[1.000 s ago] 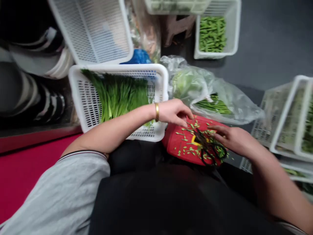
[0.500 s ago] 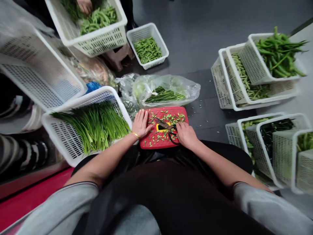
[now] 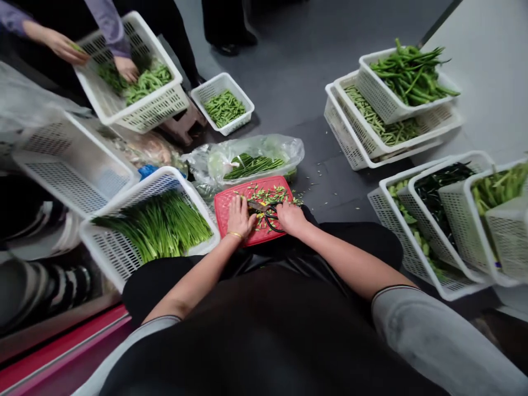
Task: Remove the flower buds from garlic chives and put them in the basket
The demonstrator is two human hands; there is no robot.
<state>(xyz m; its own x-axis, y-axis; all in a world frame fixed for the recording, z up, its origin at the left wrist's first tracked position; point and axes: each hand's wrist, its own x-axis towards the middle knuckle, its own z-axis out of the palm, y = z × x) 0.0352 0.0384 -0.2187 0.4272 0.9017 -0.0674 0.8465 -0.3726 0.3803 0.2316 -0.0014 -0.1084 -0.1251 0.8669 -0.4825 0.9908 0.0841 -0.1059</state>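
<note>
A red stool top (image 3: 223,212) lies before me, strewn with small green clippings (image 3: 270,194). My left hand (image 3: 240,217) rests flat on it, fingers stretched forward, a gold bangle at the wrist. My right hand (image 3: 291,217) grips the black handles of scissors (image 3: 259,207), whose blades point left toward my left hand. Just beyond the red top is a clear plastic bag (image 3: 289,144) with thin green stalks (image 3: 258,166). Left of my left hand, a white basket (image 3: 198,192) holds long green chives (image 3: 165,225).
At the upper left a person's hands (image 3: 126,69) work over a basket of green pods (image 3: 150,82). A small basket of cut beans (image 3: 225,108) stands on the floor. Stacked vegetable baskets (image 3: 383,93) and more baskets (image 3: 437,220) are on the right. An empty basket (image 3: 82,165) leans left.
My view has shifted, showing more of the other person. My left hand has slid inward over the red top, nearer the scissors, and clippings now lie past its right edge.
</note>
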